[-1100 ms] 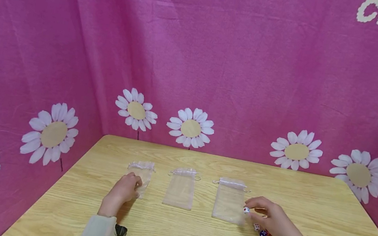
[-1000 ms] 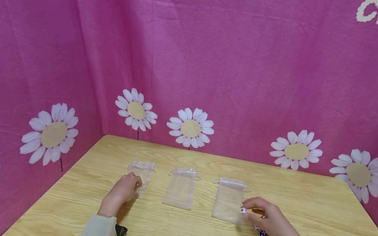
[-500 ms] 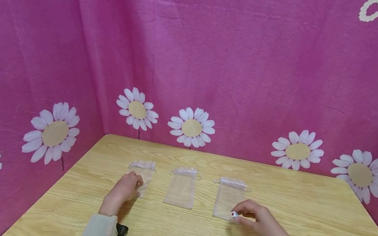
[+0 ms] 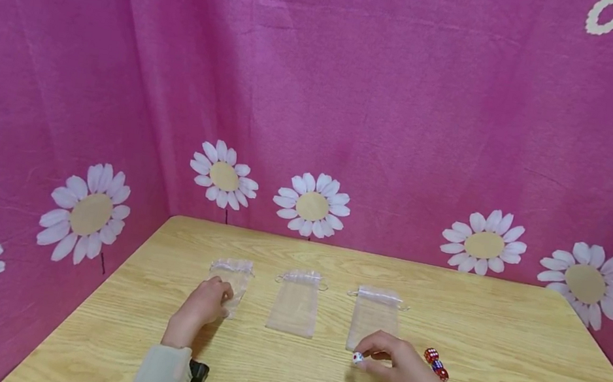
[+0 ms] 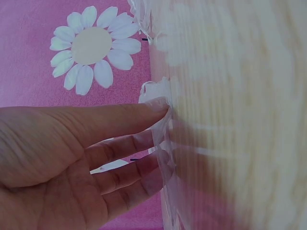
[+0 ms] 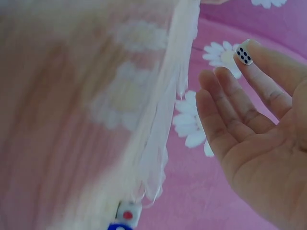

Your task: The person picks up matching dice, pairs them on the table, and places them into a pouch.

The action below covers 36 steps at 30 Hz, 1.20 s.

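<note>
My right hand [image 4: 399, 368] pinches a small white die [image 4: 357, 358] between thumb and fingertips, just off the near edge of the right drawstring bag [image 4: 375, 317]. The right wrist view shows black pips on the die [image 6: 244, 55], the other fingers loosely bent. At the left, my left hand [image 4: 204, 302] rests on another sheer drawstring bag [image 4: 236, 283], covering part of it. In the left wrist view its thumb [image 5: 144, 115] and fingertips touch the thin fabric [image 5: 168, 129], fingers relaxed. A third sheer bag [image 4: 294, 305] lies flat between the two hands.
Right of my right hand lie a red die [image 4: 431, 354], a blue die [image 4: 438, 365] and another red one [image 4: 442, 374]. A white die with a red pip [image 6: 127, 214] shows in the right wrist view. A pink daisy-print cloth [image 4: 389, 117] hangs behind the wooden table [image 4: 267, 376].
My right hand has moved left and nearer, carrying the white die past the right bag's lower edge. Dice behind it have come into sight. The left hand stays put.
</note>
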Available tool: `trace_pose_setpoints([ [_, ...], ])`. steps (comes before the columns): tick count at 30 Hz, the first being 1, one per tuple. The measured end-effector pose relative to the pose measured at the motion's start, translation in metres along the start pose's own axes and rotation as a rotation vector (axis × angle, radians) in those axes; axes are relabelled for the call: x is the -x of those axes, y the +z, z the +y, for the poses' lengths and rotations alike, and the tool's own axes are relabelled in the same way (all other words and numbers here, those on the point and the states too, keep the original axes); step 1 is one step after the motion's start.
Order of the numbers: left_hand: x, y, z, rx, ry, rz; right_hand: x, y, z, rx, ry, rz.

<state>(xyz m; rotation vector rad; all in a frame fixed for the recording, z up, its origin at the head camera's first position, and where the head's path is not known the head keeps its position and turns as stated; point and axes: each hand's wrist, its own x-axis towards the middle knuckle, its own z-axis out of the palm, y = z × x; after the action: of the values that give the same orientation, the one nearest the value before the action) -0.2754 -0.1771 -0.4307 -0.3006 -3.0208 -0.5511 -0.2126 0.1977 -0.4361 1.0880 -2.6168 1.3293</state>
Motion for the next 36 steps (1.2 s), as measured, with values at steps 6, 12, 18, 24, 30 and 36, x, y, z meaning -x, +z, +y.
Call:
trace_pose_setpoints([
  [6, 0.000, 0.000, -0.001, 0.008, -0.001, 0.008, -0.005, 0.010, -0.007, -0.021, -0.021, -0.026],
  [12, 0.001, 0.000, 0.000, 0.017, -0.002, 0.010, -0.011, 0.018, -0.011, -0.024, -0.029, -0.028],
  [18, 0.001, -0.001, 0.001, -0.002, -0.010, -0.004, -0.015, 0.030, -0.018, 0.087, -0.036, -0.035],
  [24, 0.000, -0.001, 0.001, -0.016, -0.016, -0.007, -0.019, 0.042, -0.030, 0.377, -0.092, -0.085],
  [30, -0.001, 0.001, 0.000, -0.016, -0.012, -0.005, -0.018, 0.050, -0.038, 0.517, -0.093, -0.140],
  [36, -0.001, 0.000, -0.001, -0.011, -0.018, -0.003, -0.018, 0.054, -0.041, 0.536, -0.038, -0.209],
])
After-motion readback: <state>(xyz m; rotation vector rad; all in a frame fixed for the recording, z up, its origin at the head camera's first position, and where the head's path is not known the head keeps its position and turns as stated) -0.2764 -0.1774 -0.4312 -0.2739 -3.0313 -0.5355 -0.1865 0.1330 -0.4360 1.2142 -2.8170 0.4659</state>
